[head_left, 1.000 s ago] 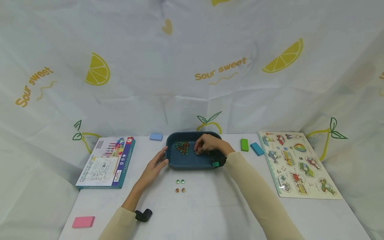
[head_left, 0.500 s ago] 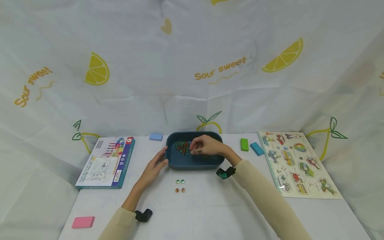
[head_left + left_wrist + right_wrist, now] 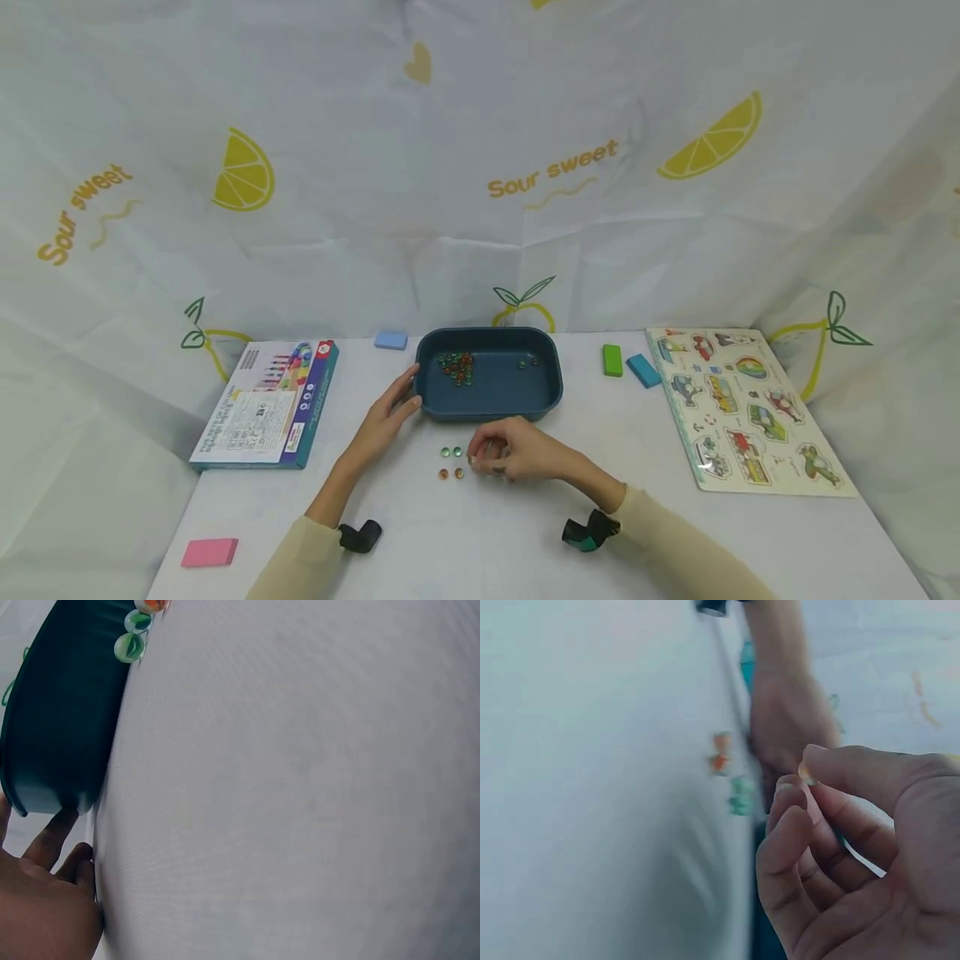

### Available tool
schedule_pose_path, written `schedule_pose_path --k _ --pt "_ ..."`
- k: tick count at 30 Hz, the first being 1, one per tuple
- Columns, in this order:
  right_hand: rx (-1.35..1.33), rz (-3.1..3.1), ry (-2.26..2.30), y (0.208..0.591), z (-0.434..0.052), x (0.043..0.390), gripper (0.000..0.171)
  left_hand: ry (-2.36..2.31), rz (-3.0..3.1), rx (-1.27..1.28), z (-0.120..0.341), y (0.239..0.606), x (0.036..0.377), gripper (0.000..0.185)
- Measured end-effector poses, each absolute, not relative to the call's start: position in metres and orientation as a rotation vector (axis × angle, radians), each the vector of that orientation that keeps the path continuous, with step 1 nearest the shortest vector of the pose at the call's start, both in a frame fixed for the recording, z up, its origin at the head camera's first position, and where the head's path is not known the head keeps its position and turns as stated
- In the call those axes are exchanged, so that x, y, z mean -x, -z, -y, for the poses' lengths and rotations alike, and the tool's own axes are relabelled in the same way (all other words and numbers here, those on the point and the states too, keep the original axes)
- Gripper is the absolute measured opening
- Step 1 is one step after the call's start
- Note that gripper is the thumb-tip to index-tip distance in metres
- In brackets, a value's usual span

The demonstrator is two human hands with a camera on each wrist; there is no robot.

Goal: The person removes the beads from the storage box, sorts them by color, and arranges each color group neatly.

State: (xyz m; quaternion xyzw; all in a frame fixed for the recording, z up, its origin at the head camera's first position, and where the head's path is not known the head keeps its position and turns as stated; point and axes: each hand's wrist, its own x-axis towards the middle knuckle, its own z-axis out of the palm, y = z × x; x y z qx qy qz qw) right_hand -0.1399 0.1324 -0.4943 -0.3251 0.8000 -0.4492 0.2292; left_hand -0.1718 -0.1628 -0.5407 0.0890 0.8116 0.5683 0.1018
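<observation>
Gap parts tray edge (image 3: 491,416) from marbles (image 3: 457,452) beside right hand (image 3: 521,451).

From here the marbles (image 3: 129,647) look like clear, glossy glass with coloured swirls inside, and the tray (image 3: 517,393) like smooth plastic with a dull sheen. The tabletop (image 3: 285,787) has a matt, finely textured face, like woven cloth, while the curtain (image 3: 360,279) behind is creased fabric. The box (image 3: 266,404) seems smooth printed card; the sleeves (image 3: 296,562), soft matt cloth.
</observation>
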Motion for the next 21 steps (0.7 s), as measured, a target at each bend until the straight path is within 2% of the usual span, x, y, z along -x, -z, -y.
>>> schedule_pose_path --k 6,21 --pt "0.914 -2.303 1.179 0.516 -0.126 0.128 0.006 -1.661 -2.404 -0.237 0.163 0.541 0.173 0.059" --pt "0.927 -2.41 1.098 0.52 -0.12 0.122 0.011 -1.656 -2.416 -0.219 0.161 0.541 0.172 0.059"
